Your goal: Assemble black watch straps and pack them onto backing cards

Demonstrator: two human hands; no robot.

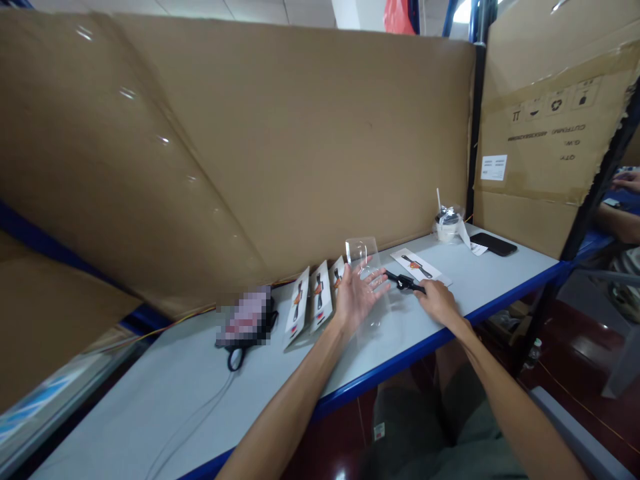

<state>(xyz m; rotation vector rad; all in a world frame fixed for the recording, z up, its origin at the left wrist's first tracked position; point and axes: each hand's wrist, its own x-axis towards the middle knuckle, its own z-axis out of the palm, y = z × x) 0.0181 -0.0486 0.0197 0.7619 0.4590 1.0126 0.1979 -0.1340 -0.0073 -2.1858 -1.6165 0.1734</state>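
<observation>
On the grey desk (150,387), farthest left, a blurred object lies with a black cord loop (235,358) beside it. Next, three printed cards (320,297) lean in a row against the cardboard wall (300,147). The left hand (357,293) is open, fingers spread, resting against a clear plastic sleeve (362,255) that stands just behind it. To its right, the right hand (437,300) lies palm down, fingers closed on the end of a black watch strap (404,282) lying on the desk. Beyond it, a flat card (417,265), a cup with a straw (447,228) and a black phone (493,244).
</observation>
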